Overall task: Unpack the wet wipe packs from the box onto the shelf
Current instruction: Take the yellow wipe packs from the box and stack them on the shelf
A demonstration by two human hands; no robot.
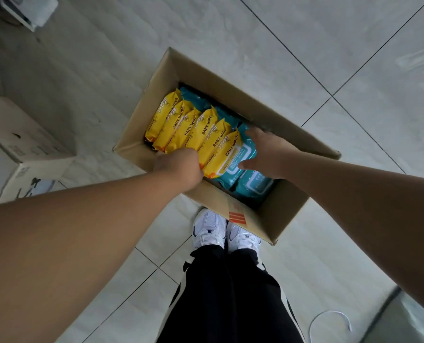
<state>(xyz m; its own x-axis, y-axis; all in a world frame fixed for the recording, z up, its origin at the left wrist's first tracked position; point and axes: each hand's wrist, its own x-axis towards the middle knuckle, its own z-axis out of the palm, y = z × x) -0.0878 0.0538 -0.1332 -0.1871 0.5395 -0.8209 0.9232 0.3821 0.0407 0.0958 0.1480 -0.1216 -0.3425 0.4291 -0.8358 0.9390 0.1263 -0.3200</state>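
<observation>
Risk is a partial grab: left hand (181,167) is curled tight on the near ends of the yellow baby wipes packs (196,129), while right hand (265,154) lies spread flat on a teal wipes pack (244,151) at their 3 o'clock side. All packs sit in the cardboard box (267,219), and the film looks slick, so a row lifted by its ends could fan out and drop. No shelf in view.

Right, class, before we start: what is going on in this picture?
A person stands over an open cardboard box on the tiled floor, both arms reaching in. The left hand grips the near ends of the yellow baby wipes packs, which stand in a row. The right hand lies spread over the teal packs beside them. All the packs in sight are in the box, and no shelf is in view.
</observation>
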